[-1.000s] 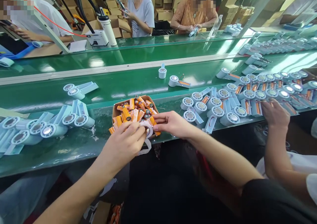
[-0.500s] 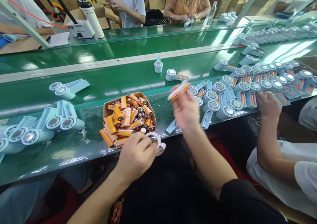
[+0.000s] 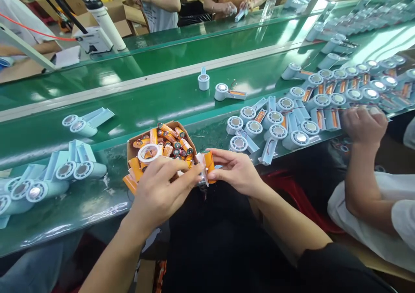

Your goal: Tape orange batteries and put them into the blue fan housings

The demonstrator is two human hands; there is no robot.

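Note:
My right hand [image 3: 238, 172] grips an orange-wrapped cylindrical battery [image 3: 210, 167] between thumb and fingers, just past the near edge of the bench. My left hand [image 3: 162, 187] has its fingertips closed on a white strip of tape [image 3: 201, 168] against the battery's side. A white roll of tape [image 3: 149, 153] lies on the heap of orange batteries [image 3: 180, 144], beyond my left knuckles. That heap fills an open cardboard box [image 3: 130, 148], partly hidden behind my left hand.
Light-blue fan housings [image 3: 275, 132] crowd the bench on the right; more housings [image 3: 66, 170] lie on the left. Two sit on the green conveyor belt [image 3: 155, 90]. A co-worker's hand [image 3: 365, 126] rests by the right-hand housings. Other people work across the line.
My right hand has brought the battery down and left to meet my left hand. The tape roll has gone from my left fingers onto the battery heap.

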